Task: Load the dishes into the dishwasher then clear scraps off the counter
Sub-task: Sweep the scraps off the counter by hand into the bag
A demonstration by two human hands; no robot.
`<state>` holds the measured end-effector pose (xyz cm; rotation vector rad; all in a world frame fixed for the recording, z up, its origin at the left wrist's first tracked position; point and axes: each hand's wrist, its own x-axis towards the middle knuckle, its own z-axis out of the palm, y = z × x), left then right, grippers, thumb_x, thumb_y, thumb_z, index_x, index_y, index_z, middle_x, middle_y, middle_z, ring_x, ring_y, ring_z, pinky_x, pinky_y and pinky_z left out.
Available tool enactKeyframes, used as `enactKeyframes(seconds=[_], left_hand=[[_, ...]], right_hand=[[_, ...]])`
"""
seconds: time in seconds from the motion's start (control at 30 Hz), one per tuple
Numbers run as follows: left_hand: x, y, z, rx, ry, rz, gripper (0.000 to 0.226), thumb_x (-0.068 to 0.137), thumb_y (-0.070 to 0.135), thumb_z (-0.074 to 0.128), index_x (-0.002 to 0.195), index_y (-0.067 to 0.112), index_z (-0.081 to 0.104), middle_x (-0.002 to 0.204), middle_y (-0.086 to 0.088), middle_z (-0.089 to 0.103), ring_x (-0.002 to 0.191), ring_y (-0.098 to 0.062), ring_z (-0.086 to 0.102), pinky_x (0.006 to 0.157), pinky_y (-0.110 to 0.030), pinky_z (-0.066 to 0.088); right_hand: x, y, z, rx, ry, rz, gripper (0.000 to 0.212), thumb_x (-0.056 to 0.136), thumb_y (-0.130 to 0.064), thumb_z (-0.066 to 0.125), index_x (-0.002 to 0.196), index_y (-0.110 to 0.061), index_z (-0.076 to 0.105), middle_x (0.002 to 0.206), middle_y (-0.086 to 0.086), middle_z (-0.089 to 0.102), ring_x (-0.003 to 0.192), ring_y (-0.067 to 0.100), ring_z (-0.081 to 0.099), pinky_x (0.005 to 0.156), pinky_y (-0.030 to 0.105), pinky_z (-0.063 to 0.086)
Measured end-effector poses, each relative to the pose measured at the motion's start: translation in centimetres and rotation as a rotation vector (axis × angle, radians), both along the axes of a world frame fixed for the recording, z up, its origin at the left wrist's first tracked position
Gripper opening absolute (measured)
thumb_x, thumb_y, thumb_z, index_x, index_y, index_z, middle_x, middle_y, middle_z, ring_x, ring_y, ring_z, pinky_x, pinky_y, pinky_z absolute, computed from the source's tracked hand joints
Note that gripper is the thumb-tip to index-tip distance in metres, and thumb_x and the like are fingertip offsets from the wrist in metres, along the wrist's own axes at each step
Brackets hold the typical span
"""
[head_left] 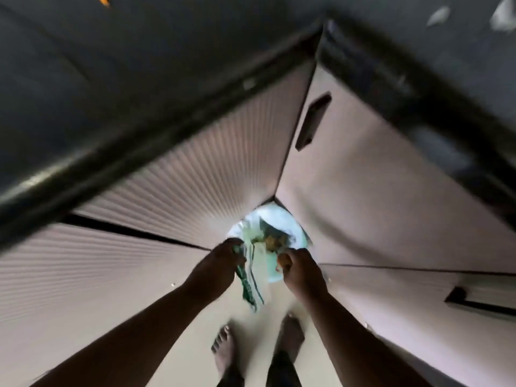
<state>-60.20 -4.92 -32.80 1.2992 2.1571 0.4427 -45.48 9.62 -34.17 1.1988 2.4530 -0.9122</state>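
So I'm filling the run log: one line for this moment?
stage: clearing scraps | left hand: holds cloth | right hand: holds scrap over bin bag

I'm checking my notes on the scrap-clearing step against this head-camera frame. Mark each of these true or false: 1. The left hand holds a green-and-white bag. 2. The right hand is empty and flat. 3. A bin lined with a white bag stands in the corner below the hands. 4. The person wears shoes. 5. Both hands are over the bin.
1. True: the left hand grips the green-and-white bag.
2. False: the right hand is curled round a yellowish scrap.
3. True: the bin sits where the cabinet fronts meet.
4. False: the feet are bare.
5. True: both are held over its near rim.
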Motion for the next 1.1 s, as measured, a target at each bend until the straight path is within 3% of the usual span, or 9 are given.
enactKeyframes(seconds=[0.03,0.1,0.2,0.33,0.47,0.6,0.73,0.9,1.1], left_hand=[[-0.1,0.5,-1.5,0.009,-0.033,0.092,0.074,0.074,0.038,0.018,0.124,0.002,0.059,0.126,-0.013,0.056,0.113,-0.027,0.059,0.096,-0.020,0.041],[0.1,1.4,-4.7,-0.025,-0.010,0.089,0.059,0.078,0.022,0.021,0.106,0.001,0.069,0.118,-0.019,0.061,0.104,-0.034,0.064,0.089,-0.039,0.053],[0.9,2.7,-7.2,-0.044,0.052,0.070,0.052,0.078,0.017,0.026,0.095,0.002,0.073,0.119,-0.021,0.061,0.101,-0.037,0.065,0.078,-0.048,0.057],[1.1,4.7,-9.1,-0.109,0.083,0.196,0.038,0.096,0.014,0.041,0.131,0.016,0.054,0.143,-0.005,0.042,0.125,-0.027,0.046,0.096,-0.045,0.047],[1.1,5.1,-10.1,-0.187,0.112,0.154,0.041,0.093,0.005,0.041,0.130,0.016,0.056,0.154,0.002,0.027,0.132,-0.025,0.038,0.095,-0.045,0.047],[0.9,5.4,-10.4,-0.334,0.151,0.122,0.063,0.089,0.002,0.038,0.146,0.027,0.032,0.161,0.000,0.008,0.124,-0.029,0.046,0.086,-0.044,0.048],[1.2,4.6,-10.6,-0.427,0.176,0.098,0.068,0.088,0.005,0.040,0.148,0.031,0.022,0.160,0.000,0.007,0.120,-0.030,0.049,0.085,-0.043,0.047],[1.7,2.9,-10.9,-0.432,0.193,0.058,0.058,0.096,0.028,0.042,0.150,0.026,0.021,0.160,-0.002,0.008,0.131,-0.027,0.037,0.098,-0.041,0.040],[2.9,0.6,-8.3,-0.447,0.234,-0.012,0.064,0.097,0.049,0.038,0.152,0.021,0.018,0.161,-0.008,0.003,0.143,-0.027,0.020,0.112,-0.040,0.026]], right_hand=[[0.0,0.1,-1.4,-0.005,-0.002,-0.011,0.034,0.094,-0.022,0.048,0.127,-0.025,0.057,0.112,0.011,0.056,0.105,0.031,0.059,0.084,0.036,0.048],[0.7,0.3,-4.7,-0.016,-0.006,-0.044,0.037,0.093,-0.019,0.049,0.130,-0.022,0.055,0.112,0.013,0.057,0.104,0.033,0.058,0.084,0.036,0.047],[0.5,1.1,-8.2,0.010,0.014,-0.039,0.038,0.094,-0.017,0.050,0.132,-0.018,0.053,0.113,0.013,0.057,0.106,0.032,0.057,0.086,0.035,0.045],[-0.6,1.8,-11.3,-0.002,0.019,-0.028,0.040,0.096,-0.017,0.048,0.136,-0.017,0.048,0.123,0.012,0.054,0.114,0.029,0.053,0.090,0.036,0.043],[-1.9,1.9,-12.6,-0.010,-0.018,-0.001,0.046,0.096,-0.014,0.046,0.141,-0.017,0.040,0.133,0.010,0.048,0.120,0.028,0.051,0.092,0.037,0.043],[-2.9,2.0,-13.2,-0.029,-0.053,-0.009,0.058,0.095,-0.017,0.047,0.149,-0.022,0.026,0.143,0.006,0.042,0.127,0.025,0.048,0.098,0.037,0.041],[-3.0,2.1,-13.1,-0.002,-0.116,0.008,0.062,0.094,-0.014,0.047,0.150,-0.022,0.021,0.144,0.007,0.041,0.126,0.027,0.047,0.095,0.037,0.043],[-2.0,1.5,-12.3,0.016,-0.125,0.007,0.066,0.091,-0.014,0.052,0.149,-0.020,0.022,0.141,0.005,0.043,0.126,0.026,0.047,0.095,0.038,0.044],[0.5,0.3,-8.5,0.088,-0.123,0.093,0.072,0.090,-0.027,0.058,0.150,-0.016,0.020,0.138,0.008,0.048,0.125,0.027,0.047,0.099,0.038,0.042]])
